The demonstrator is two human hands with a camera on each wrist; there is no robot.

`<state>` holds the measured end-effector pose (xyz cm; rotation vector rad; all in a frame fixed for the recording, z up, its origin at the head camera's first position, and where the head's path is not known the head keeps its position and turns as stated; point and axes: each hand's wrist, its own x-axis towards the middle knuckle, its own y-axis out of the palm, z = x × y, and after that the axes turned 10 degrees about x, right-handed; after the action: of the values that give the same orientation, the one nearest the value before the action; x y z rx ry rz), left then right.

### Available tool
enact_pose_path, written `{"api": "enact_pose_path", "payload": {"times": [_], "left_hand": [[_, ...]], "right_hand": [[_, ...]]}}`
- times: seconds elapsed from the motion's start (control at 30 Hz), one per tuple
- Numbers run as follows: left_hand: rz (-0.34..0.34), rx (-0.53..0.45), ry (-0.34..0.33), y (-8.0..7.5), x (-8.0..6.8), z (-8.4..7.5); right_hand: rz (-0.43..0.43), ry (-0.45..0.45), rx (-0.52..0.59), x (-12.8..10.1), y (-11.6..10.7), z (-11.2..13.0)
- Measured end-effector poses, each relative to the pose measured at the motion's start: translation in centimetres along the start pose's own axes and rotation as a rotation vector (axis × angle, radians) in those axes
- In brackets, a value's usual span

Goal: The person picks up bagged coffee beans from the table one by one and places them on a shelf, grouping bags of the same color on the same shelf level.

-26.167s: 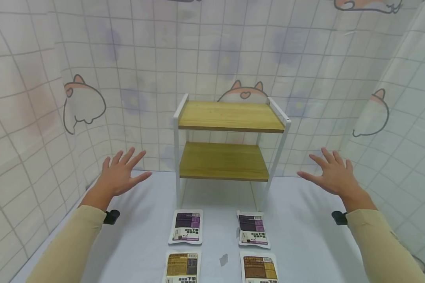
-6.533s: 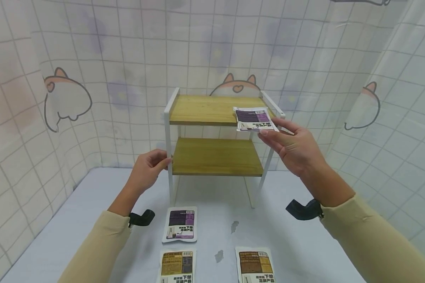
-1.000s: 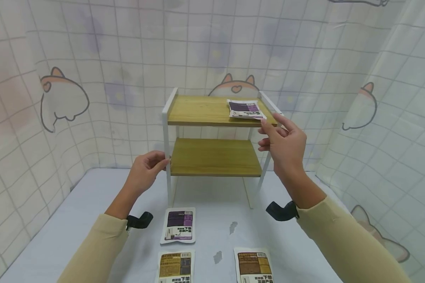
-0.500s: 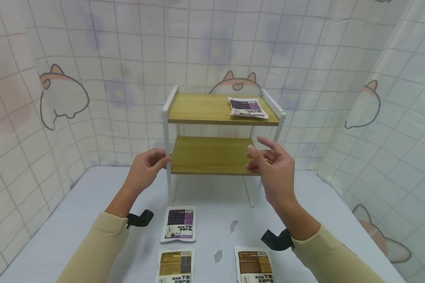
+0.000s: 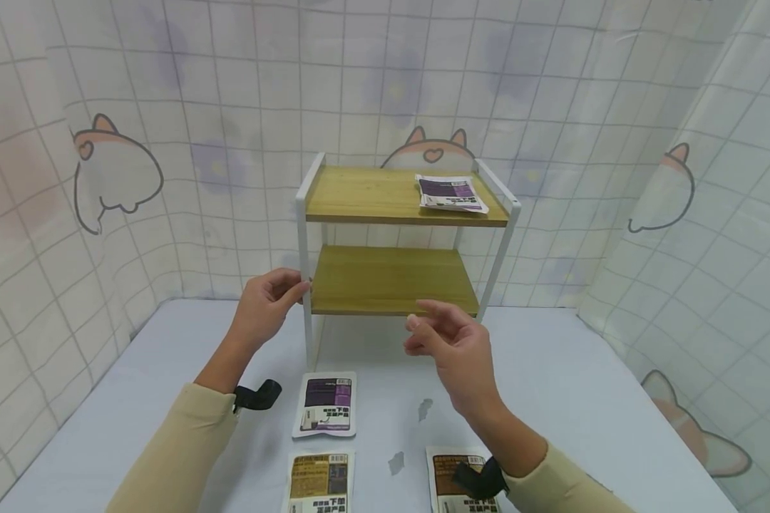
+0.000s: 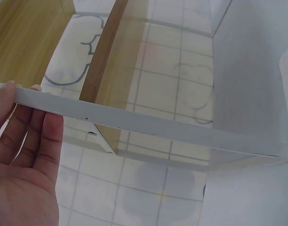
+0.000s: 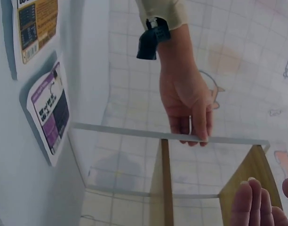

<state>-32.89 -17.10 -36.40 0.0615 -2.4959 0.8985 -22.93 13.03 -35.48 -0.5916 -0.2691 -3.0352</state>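
On the rack (image 5: pixel 391 274), right side of the upper shelf (image 5: pixel 366 194): one purple packet (image 5: pixel 453 193), no hand touching it.
We find its white end toward the front edge; its long axis appears to run front to back. The left hand (image 5: pixel 263 306) pinches the left post (image 5: pixel 303 246), we judge to steady the rack. The right hand (image 5: pixel 455 354), fingers loosely bent, holds nothing. On the table (image 5: pixel 565 399), another purple packet (image 5: pixel 325 404) points lengthwise at the rack, probably so its label reads upright; the yellow packet (image 5: pixel 319 481) and brown packet (image 5: pixel 442 464) are cut off below.
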Motion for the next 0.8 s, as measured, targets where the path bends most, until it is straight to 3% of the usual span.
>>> {"api": "enact_pose_path", "payload": {"times": [0.4,0.8], "left_hand": [[-0.01,-0.022,0.0,0.2,0.1,0.3],[-0.009,-0.036,0.0,0.2,0.0,0.3]], "right_hand": [[0.109,0.157,0.001,-2.2,1.3,-3.3],[0.131,0.349,0.057,-3.6,2.5,-6.5]]}}
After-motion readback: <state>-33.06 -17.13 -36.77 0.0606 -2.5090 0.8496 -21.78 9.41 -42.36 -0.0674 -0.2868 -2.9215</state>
